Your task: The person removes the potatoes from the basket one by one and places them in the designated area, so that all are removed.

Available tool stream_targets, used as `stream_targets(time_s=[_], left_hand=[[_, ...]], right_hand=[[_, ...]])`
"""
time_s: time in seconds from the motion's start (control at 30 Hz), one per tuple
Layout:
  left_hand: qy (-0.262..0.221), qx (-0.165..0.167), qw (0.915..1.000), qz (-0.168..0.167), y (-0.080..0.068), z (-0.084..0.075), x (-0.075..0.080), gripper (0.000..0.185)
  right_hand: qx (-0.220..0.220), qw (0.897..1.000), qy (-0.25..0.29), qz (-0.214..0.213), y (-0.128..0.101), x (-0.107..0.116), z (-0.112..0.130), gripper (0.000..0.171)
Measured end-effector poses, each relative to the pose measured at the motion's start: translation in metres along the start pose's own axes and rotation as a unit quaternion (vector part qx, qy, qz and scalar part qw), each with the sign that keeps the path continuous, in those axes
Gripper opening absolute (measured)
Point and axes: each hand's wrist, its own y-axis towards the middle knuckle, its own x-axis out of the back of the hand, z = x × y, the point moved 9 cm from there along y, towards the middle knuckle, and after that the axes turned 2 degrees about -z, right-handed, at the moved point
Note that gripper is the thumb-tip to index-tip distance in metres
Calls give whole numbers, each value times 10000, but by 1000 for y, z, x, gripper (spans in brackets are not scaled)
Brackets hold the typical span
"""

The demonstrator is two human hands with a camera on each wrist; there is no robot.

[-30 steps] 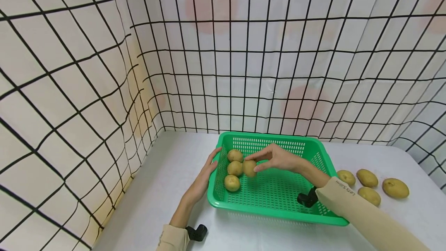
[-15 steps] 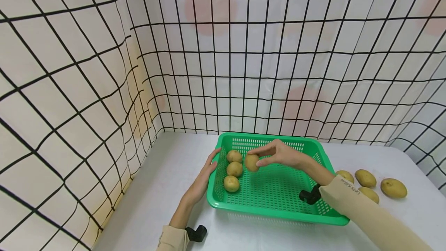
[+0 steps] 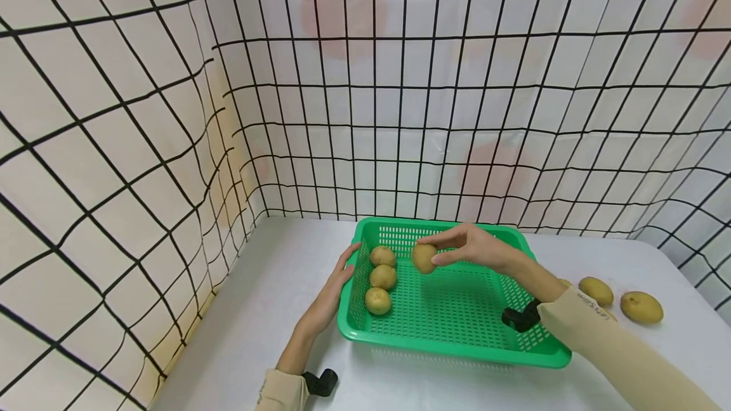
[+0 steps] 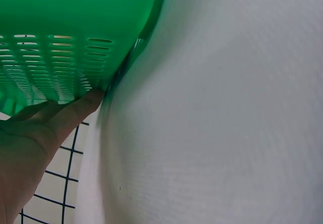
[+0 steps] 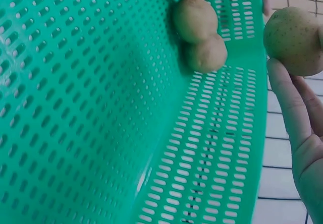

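My right hand [image 3: 476, 247] pinches a round, speckled potato [image 3: 424, 259] between thumb and fingers, holding it over the green perforated basket [image 3: 451, 355]. In the right wrist view the same potato [image 5: 293, 41] shows up close at the fingertips. Three more potatoes stand in a row along the basket's left wall, the middle potato [image 3: 383, 277] among them. My left hand [image 3: 324, 302] rests against the basket's left side, its fingers straight. The left wrist view has those fingers [image 4: 75, 112] touching the slotted outer wall [image 4: 60, 52].
Right of the basket, several larger potatoes lie on the white table [image 3: 228, 335], such as one potato [image 3: 642, 307] at far right; the right sleeve [image 3: 611, 347] partly covers others. Black grid netting [image 3: 400, 125] rises behind the table and along its left side.
My right hand has lifted the potato away from the row at the left wall, carrying it up and to the right. My left hand has stayed at the basket's side.
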Motion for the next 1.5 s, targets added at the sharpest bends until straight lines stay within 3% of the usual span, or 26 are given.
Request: stream_targets(time_s=[0.47,1.2,1.5], left_hand=[[-47,-33,10000,64,1,-1,-1,52],[-71,17,10000,58,0,-2,-2,52],[-76,48,10000,27,-1,-1,-2,52]], right_hand=[[-158,9992,105,-350,-28,33,6,49],[-293,9871,-885,-1299,-100,94,-3,46],[-563,9792,-1072,-1628,-134,114,-13,51]])
